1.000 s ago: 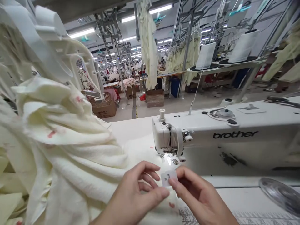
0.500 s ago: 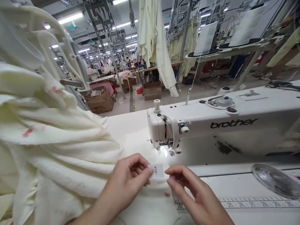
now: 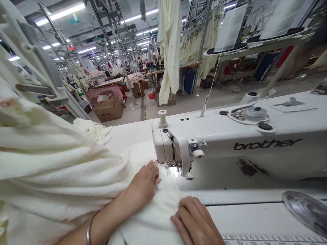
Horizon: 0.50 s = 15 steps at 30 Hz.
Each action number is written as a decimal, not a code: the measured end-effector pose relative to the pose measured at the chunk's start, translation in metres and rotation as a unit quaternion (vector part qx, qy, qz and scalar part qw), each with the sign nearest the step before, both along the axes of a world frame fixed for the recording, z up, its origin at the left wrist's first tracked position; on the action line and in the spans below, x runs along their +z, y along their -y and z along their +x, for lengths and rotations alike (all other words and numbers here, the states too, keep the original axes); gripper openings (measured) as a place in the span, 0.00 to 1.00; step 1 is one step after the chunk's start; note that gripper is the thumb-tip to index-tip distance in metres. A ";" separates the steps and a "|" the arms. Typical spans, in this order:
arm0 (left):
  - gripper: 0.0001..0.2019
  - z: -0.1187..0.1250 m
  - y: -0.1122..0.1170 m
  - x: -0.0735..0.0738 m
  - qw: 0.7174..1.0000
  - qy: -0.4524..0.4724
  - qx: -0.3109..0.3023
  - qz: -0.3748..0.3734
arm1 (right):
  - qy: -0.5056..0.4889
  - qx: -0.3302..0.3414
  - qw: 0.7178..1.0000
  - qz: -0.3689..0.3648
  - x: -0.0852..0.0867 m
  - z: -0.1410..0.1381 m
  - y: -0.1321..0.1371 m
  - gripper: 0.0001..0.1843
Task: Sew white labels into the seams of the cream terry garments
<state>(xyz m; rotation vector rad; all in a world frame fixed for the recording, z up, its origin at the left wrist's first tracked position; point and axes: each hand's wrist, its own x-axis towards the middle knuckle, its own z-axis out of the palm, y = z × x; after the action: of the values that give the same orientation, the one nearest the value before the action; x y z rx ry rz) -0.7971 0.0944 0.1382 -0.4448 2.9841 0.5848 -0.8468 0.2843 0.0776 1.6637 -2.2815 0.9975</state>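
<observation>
A white Brother sewing machine stands across the table. Cream fabric is heaped at the left and runs under the machine's needle area. My left hand lies on the fabric just left of the presser foot, fingers together, pressing down a small white label whose corner shows at my fingertips. My right hand rests on the fabric in front of the needle with its fingers curled under, knuckles up. A bangle circles my left wrist.
A shiny metal disc sits at the table's right edge, beside a printed ruler along the front. Thread cones stand on a shelf behind the machine. Cream garments hang overhead; cardboard boxes and other workstations fill the hall beyond.
Both hands held the small label up between their fingertips before; now the left hand has carried it to the fabric by the presser foot and the right has dropped onto the fabric.
</observation>
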 end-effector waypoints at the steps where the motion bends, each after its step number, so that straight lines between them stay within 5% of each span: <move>1: 0.06 0.002 0.000 0.003 1.000 -0.005 -0.002 0.004 | -0.001 -0.014 1.000 -0.004 0.001 -0.001 0.003 0.11; 4: 0.04 0.005 -0.008 0.015 0.996 -0.061 0.031 0.056 | -0.031 -0.046 0.998 -0.018 -0.002 -0.004 0.005 0.11; 6: 0.04 0.005 -0.015 0.021 0.981 -0.065 0.094 0.156 | -0.041 -0.054 0.998 -0.015 -0.006 -0.006 0.003 0.09; 10: 0.06 -0.003 -0.024 0.013 0.912 0.020 0.216 0.347 | -0.060 -0.074 0.995 -0.021 -0.010 -0.008 -0.004 0.11; 15: 0.05 -0.009 -0.026 -0.008 0.901 0.021 0.249 0.355 | -0.101 -0.057 0.993 -0.007 -0.011 -0.010 -0.004 0.21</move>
<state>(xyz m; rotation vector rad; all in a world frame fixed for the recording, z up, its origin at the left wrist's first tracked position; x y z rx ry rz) -0.8062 0.1209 0.1299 -1.1036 2.3382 1.5813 -0.8569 0.2886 0.0668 1.5325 -2.2041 0.7803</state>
